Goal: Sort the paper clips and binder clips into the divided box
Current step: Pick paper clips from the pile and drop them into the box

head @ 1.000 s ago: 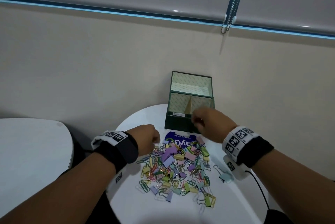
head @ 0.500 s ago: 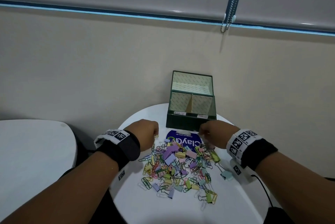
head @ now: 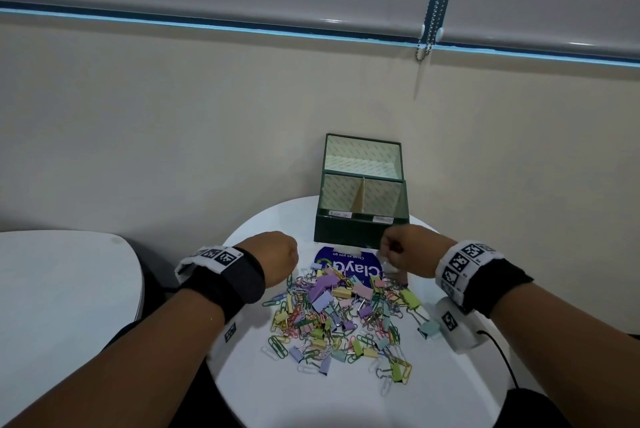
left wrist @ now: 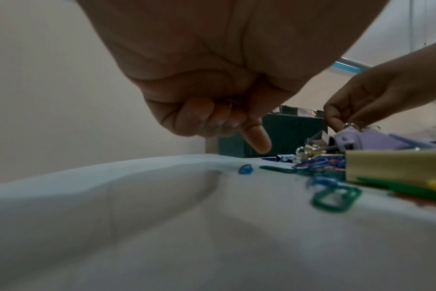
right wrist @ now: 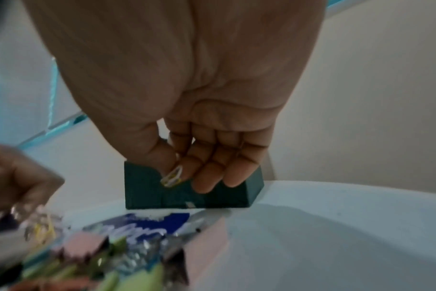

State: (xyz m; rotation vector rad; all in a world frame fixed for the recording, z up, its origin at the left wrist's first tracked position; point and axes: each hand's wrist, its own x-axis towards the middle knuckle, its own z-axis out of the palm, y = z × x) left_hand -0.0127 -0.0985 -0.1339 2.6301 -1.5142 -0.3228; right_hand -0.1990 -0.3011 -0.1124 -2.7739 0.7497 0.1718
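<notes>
A heap of pastel binder clips and coloured paper clips (head: 346, 316) lies on the round white table (head: 277, 393). Behind it stands the open dark green divided box (head: 360, 230), with two labelled compartments. My right hand (head: 388, 251) hovers just in front of the box. In the right wrist view it (right wrist: 179, 177) pinches a yellow-and-white paper clip (right wrist: 172, 177) between thumb and index finger. My left hand (head: 291, 257) hangs over the heap's far left edge. Its fingers (left wrist: 212, 118) are curled and the index finger points down; a faint glint shows between them.
A blue printed sticker (head: 346, 264) lies on the table between box and heap. A second white table (head: 52, 289) stands to the left across a dark gap. The wall rises right behind the box, and a blind cord (head: 429, 46) hangs above.
My right hand came down from the box's front edge to the far side of the heap and now holds a paper clip slightly above it. My left hand has barely moved.
</notes>
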